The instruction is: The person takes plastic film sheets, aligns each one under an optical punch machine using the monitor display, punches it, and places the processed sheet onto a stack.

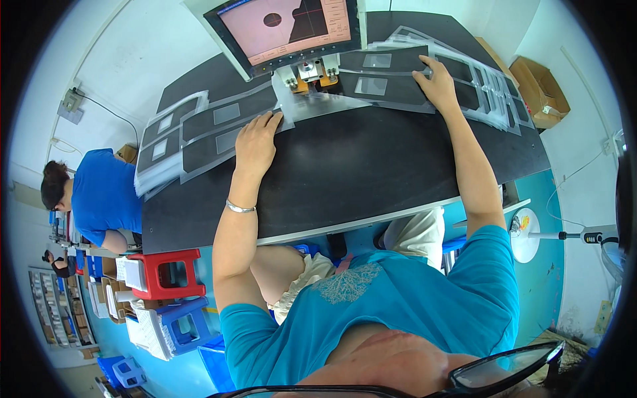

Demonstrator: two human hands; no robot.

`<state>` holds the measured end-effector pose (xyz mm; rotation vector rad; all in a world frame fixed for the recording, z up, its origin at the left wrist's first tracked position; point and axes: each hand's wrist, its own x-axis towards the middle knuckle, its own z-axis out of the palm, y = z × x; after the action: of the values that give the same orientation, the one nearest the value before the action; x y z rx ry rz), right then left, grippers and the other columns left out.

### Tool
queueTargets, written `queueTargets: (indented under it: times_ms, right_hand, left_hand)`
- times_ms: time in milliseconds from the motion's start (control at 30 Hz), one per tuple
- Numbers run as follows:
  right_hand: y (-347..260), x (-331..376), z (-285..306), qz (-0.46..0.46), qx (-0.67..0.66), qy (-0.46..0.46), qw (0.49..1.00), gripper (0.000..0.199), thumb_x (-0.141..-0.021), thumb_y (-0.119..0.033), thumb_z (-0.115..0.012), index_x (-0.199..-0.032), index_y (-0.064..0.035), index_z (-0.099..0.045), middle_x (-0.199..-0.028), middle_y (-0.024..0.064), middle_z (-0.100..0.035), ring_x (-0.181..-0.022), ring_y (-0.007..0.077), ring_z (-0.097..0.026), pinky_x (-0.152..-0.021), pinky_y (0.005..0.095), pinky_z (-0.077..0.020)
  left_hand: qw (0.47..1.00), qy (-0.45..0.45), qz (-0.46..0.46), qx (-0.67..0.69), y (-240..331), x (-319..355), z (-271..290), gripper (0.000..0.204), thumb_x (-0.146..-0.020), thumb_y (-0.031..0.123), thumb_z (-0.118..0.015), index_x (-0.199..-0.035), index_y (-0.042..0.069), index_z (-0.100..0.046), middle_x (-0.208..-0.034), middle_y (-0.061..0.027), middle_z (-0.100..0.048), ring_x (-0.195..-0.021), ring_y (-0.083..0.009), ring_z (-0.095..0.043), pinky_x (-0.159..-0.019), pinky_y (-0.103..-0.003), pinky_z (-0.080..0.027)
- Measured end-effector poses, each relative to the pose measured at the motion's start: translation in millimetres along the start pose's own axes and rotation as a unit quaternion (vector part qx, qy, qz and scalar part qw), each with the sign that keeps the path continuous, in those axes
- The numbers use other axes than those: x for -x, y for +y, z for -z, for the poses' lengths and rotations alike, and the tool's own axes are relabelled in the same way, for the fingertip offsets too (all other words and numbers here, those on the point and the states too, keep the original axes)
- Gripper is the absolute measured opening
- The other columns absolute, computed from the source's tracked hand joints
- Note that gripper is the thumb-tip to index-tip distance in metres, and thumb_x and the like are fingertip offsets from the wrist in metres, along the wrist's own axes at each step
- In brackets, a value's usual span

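Note:
My left hand (pixel 257 142) lies on the right edge of a black sheet (pixel 199 151) with clear borders and small pale rectangular windows. Its fingers are stretched out close together, pointing toward the machine. My right hand (pixel 436 85) rests at the right end of a similar black sheet (pixel 405 86), thumb and fingers apart. Between the hands, this sheet's left part reaches a bright metal plate (pixel 318 106) under the machine head (pixel 308 78). Above it, a monitor (pixel 285 30) shows a dark shape, a dark oval and red crosshair lines.
Fanned stacks of sheets lie at the table's left (pixel 158 174) and right (pixel 494 99). A cardboard box (pixel 539 91) stands beyond the right edge. A person in blue (pixel 106 192) works at far left, near a red stool (pixel 172 275) and a blue stool (pixel 186 325).

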<state>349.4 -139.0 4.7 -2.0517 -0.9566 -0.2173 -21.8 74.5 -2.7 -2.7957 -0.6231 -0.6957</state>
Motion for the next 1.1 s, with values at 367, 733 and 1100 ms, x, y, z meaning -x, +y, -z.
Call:
queueTargets:
  times_ms: [367,733,1100]
  right_hand:
    - [31.5,-10.1,63.9,0.029,0.172,0.050,0.983,0.053,-0.085,-0.025,-0.076,-0.133,-0.0104,-0.061,-0.137,0.0150,-0.058,-0.122,0.0357,-0.058,-0.103,0.0436,-0.0469]
    - [-19.8,16.7,-24.2,0.285,0.139,-0.025,0.948,0.045,-0.092,-0.031,-0.068,-0.130,-0.0073,-0.062,-0.138,0.0173,-0.056,-0.128,0.0370,-0.053,-0.107,0.0449,-0.0428]
    - [20.5,3.5,10.6,0.225,0.131,-0.112,0.959,0.046,-0.091,-0.042,-0.067,-0.124,-0.0101,-0.068,-0.133,0.0132,-0.063,-0.125,0.0335,-0.057,-0.105,0.0445,-0.0452]
  left_hand:
    - [0.993,-0.005,-0.085,0.083,64.0,3.4,17.9,0.044,-0.082,-0.002,-0.059,-0.125,0.008,-0.065,-0.125,-0.0116,-0.068,-0.117,-0.0284,-0.064,-0.095,-0.040,-0.053]
    - [0.993,0.009,-0.100,0.066,79.8,-1.8,1.6,0.044,-0.084,-0.001,-0.061,-0.127,0.007,-0.065,-0.127,-0.0139,-0.066,-0.119,-0.0310,-0.062,-0.096,-0.041,-0.052]
    - [0.982,-0.024,-0.114,0.148,70.1,2.7,27.0,0.041,-0.091,0.003,-0.060,-0.131,0.010,-0.063,-0.134,-0.0143,-0.061,-0.124,-0.0326,-0.059,-0.101,-0.043,-0.050]
